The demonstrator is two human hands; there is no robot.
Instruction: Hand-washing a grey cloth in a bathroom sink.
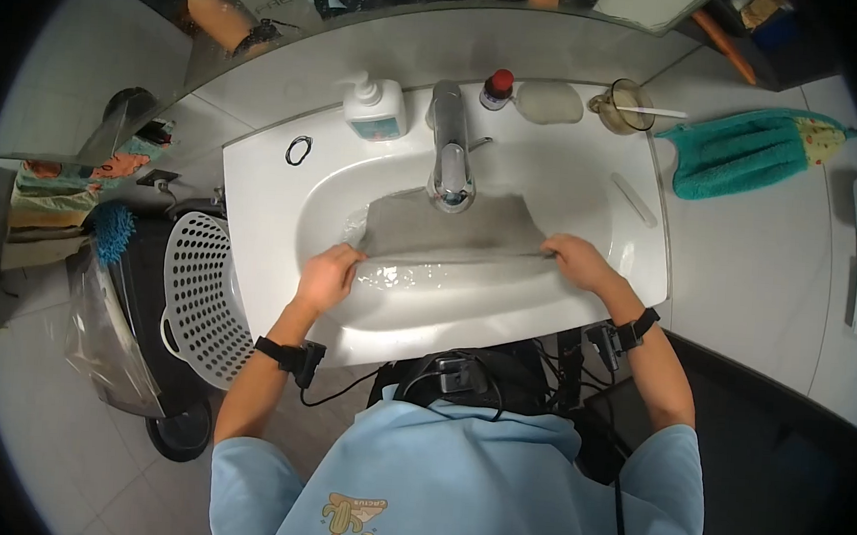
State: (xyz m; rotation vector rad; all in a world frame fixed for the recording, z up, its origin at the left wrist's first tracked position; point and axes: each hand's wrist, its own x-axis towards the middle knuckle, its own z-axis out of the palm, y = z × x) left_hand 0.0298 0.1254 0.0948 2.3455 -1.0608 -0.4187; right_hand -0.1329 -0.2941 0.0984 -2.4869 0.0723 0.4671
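Note:
A grey cloth [453, 225] lies spread in the white washbasin [462, 325], partly in water, beneath the chrome faucet [450, 151]. My left hand [328, 276] pinches the cloth's near left corner between thumb and fingers. At the near right corner, my right hand [580, 260] grips the same cloth. The near edge stretches between both hands, and its far edge reaches under the spout. Water glints in the basin beside my left hand.
A pump bottle [375, 110], a red-capped bottle [497, 91], a soap dish [549, 103] and a cup [626, 107] line the back rim. A black hair tie [299, 151] lies at left. A perforated basket [209, 298] stands left; a green towel [744, 154] hangs right.

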